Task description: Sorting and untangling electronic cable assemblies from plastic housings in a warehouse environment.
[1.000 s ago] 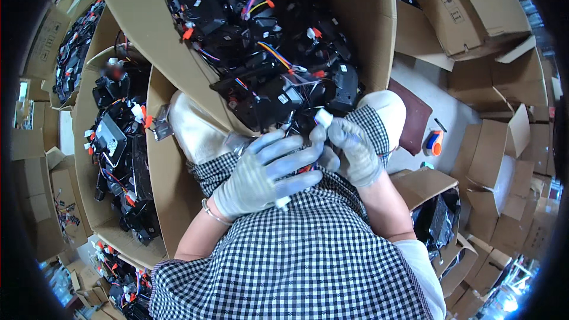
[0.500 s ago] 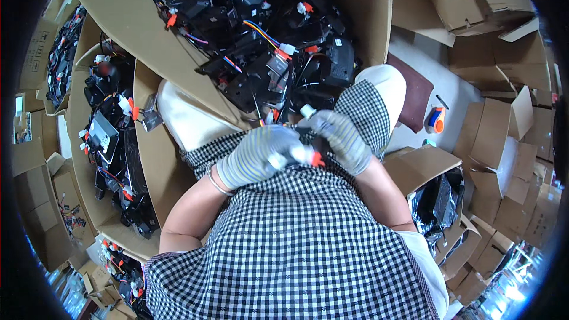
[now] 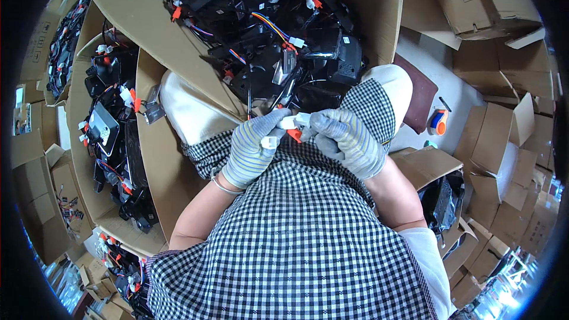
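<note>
In striped grey work gloves, both my hands meet above my lap. My left hand [image 3: 253,148] is closed, its thumb and finger pinching a white plug connector [image 3: 288,122]. A second white connector [image 3: 269,142] pokes out over the same hand's fingers. My right hand [image 3: 351,141] is closed on a paler plug connector [image 3: 303,119], end to end with the left one; whether the two are joined I cannot tell. An orange-red connector [image 3: 294,136] hangs just below, between the hands. Black wired units [image 3: 284,71] lie right beyond my fingers, in a large cardboard box [image 3: 373,18].
On my left, another cardboard box [image 3: 157,160] holds more black units with plugs. At right stand a box with black plastic [image 3: 441,198] and folded cartons [image 3: 504,154]. An orange and blue tape roll [image 3: 438,123] lies on the floor near a maroon mat [image 3: 419,92].
My hands have come together, bringing the white connectors end to end. The orange-red connector, lower and blurred before, now sits just under them. The view has shifted slightly.
</note>
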Available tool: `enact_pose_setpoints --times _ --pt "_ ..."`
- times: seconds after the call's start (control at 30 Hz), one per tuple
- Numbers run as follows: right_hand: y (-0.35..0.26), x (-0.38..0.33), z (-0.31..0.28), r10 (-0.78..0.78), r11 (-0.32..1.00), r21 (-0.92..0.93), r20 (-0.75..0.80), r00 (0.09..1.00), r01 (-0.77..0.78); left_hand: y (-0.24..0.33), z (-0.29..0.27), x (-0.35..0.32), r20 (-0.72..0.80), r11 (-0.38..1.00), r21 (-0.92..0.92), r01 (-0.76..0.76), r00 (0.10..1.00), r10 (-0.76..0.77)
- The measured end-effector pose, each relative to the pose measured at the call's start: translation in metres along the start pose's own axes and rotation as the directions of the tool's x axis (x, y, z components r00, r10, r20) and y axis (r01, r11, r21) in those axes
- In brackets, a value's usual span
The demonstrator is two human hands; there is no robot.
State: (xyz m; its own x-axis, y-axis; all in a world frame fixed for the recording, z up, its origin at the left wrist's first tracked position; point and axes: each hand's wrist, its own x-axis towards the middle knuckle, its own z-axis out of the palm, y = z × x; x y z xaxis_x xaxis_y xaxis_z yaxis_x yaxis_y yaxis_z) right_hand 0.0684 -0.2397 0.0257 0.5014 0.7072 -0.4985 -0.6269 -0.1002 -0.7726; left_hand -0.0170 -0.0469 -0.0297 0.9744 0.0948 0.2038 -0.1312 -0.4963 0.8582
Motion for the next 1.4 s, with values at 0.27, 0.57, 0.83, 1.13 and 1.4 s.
enact_pose_setpoints --times 0.27,0.57,0.83,1.13,1.4 --pt "0.044 0.006 -0.003 0.135 0.902 0.407 0.054 0.989 -0.145 -0.014 -0.009 0.002 0.258 0.823 0.444 -0.354 0.930 0.261" --pt "0.054 0.018 0.001 0.093 0.996 0.011 0.070 0.993 -0.094 -0.014 -0.020 -0.004 0.574 0.803 -0.302 0.514 0.770 -0.277" --pt "0.050 0.034 -0.004 0.159 0.985 -0.080 0.100 0.982 -0.151 -0.020 -0.019 -0.011 0.543 0.738 -0.353 0.574 0.769 -0.338" --pt "-0.014 0.162 -0.072 -0.618 0.599 -0.745 -0.197 0.761 0.294 -0.021 -0.023 0.003 0.348 0.926 -0.366 0.091 0.936 0.045" --pt "0.004 0.167 -0.057 -0.374 0.705 -0.698 -0.219 0.901 0.123 -0.003 -0.034 -0.026 0.217 0.924 -0.294 0.244 0.959 -0.184"
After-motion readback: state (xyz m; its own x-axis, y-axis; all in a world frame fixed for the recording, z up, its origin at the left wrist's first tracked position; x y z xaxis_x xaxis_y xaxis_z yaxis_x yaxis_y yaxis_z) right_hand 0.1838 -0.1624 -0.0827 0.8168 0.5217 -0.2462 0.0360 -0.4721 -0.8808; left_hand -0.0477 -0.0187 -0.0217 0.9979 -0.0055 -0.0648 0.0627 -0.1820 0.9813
